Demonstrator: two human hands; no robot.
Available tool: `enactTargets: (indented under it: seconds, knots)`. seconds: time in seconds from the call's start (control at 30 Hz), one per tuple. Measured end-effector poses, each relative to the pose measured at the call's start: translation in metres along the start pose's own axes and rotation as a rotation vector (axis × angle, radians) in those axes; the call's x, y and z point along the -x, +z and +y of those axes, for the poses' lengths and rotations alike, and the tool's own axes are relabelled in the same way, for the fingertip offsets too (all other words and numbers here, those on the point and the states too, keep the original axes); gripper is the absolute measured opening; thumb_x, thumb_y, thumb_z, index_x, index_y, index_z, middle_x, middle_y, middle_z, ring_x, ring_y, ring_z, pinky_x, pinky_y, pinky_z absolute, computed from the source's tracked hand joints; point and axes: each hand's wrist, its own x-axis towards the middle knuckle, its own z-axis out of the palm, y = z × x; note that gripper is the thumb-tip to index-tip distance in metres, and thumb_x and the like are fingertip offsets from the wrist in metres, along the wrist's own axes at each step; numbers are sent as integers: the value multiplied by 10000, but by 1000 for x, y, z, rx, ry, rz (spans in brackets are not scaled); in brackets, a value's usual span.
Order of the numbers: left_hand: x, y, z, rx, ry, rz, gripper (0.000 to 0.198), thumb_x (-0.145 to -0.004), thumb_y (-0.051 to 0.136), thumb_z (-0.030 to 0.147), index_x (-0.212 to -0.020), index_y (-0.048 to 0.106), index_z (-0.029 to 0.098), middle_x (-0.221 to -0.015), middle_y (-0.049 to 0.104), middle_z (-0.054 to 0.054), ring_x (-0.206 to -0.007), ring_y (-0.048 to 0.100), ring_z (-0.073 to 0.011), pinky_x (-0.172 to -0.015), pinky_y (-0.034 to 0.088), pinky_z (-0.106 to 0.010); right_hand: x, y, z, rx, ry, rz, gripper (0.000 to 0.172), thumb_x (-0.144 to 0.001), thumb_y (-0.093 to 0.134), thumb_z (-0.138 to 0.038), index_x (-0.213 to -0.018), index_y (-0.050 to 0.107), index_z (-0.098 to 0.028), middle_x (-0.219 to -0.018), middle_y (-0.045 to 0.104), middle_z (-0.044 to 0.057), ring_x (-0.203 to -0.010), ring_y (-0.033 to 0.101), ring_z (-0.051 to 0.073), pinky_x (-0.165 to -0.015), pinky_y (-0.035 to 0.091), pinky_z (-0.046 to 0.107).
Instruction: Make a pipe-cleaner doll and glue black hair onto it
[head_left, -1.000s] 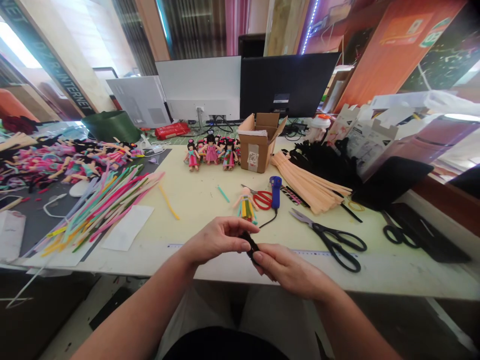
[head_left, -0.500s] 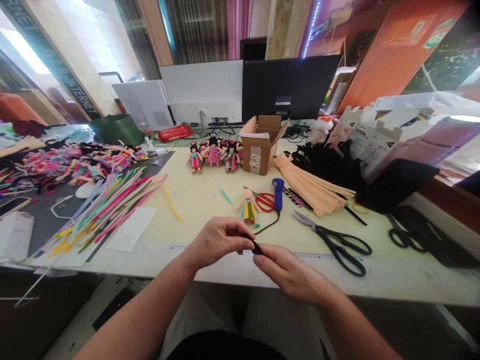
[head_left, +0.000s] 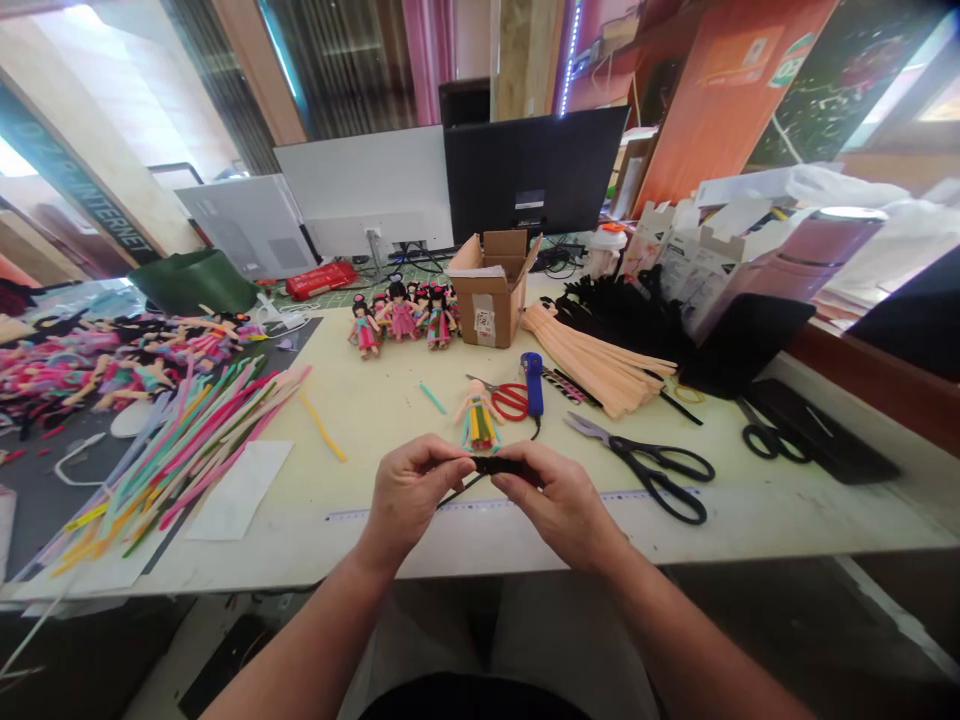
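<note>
On the pale table [head_left: 360,400] a fan of coloured pipe cleaners [head_left: 187,445] lies at the left, a peach bundle [head_left: 600,365] at the right. Black scissors [head_left: 656,470] lie near the front edge. Red scissors [head_left: 514,400] sit just beside a blue tool [head_left: 532,375], perhaps a glue gun. A row of dolls [head_left: 401,320] stands beside an open cardboard box [head_left: 487,300]. A lone doll [head_left: 478,420] lies flat nearby.

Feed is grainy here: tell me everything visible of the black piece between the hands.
The black piece is small, dark and fuzzy-looking, perhaps a folded chenille stem. It lies roughly level above the near edge of the table, pinched between the left hand and the right hand, whose fingertips hide both ends.
</note>
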Motion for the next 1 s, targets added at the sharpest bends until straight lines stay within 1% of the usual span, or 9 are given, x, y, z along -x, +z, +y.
enactTargets:
  seconds: [0.1, 0.2, 0.33, 0.47, 0.57, 0.73, 0.8, 0.9, 1.0]
  knots:
    - [1, 0, -4, -37, 41, 15, 105, -741, 728, 250, -717, 683, 158, -590, 615, 12, -561, 558, -100, -553, 440, -214, -2, -2, 2, 30, -39, 34, 151, -823, 645, -235, -959, 696, -194, -821, 692, 13, -707, 597, 135, -668, 460, 246]
    - [2, -1, -8, -75, 77, 1, 101, -756, 720, 258, -744, 684, 164, -623, 614, 10, -594, 557, -106, -582, 441, -223, -3, -5, 3, 32, -33, 35, 153, -804, 665, -220, -941, 729, -202, -863, 727, 27, -753, 640, 153, -702, 482, 257]
    - [3, -2, -10, -131, 134, -15, 99, -767, 713, 262, -761, 688, 166, -663, 613, 1, -621, 543, -109, -595, 430, -229, -3, -8, 3, -27, 10, 47, 155, -781, 682, -219, -919, 744, -189, -807, 737, 31, -712, 665, 160, -679, 503, 259]
    - [3, 0, -11, -144, 173, -29, 107, -763, 717, 267, -748, 684, 167, -671, 605, -3, -632, 531, -113, -598, 420, -234, 0, -10, 2, -14, -7, 41, 153, -792, 670, -211, -920, 754, -202, -769, 736, 18, -686, 667, 151, -665, 503, 249]
    - [2, -2, -12, -128, 133, -54, 127, -756, 725, 283, -746, 679, 164, -673, 601, -7, -638, 528, -117, -606, 420, -239, 1, -12, 1, 21, -37, 33, 159, -797, 666, -194, -924, 758, -221, -774, 738, 6, -701, 667, 146, -674, 496, 241]
    - [0, -11, -10, -82, -17, -203, 162, -749, 727, 312, -759, 687, 156, -677, 627, -19, -641, 555, -128, -609, 438, -243, 1, -16, 2, -9, -22, 0, 179, -795, 658, -154, -918, 758, -238, -783, 739, -13, -725, 668, 138, -685, 490, 226]
    - [0, -13, -9, -75, -50, -238, 167, -753, 722, 315, -756, 687, 152, -660, 632, -19, -631, 565, -130, -607, 444, -244, 2, -16, 2, -40, -3, -18, 167, -791, 660, -147, -899, 758, -228, -775, 738, -15, -721, 666, 133, -681, 490, 219]
    - [2, -14, -9, -81, -60, -240, 178, -767, 705, 319, -725, 678, 148, -625, 628, -17, -606, 561, -126, -590, 439, -240, 2, -16, 3, -59, -1, -30, 155, -792, 658, -145, -883, 758, -220, -772, 736, -18, -717, 663, 126, -676, 486, 210]
    - [3, -14, -11, -75, -67, -223, 189, -777, 691, 327, -708, 669, 152, -598, 619, -10, -589, 553, -123, -585, 438, -236, 1, -17, 2, -25, -24, -14, 134, -796, 663, -154, -865, 759, -218, -768, 732, -20, -700, 656, 118, -659, 478, 201]
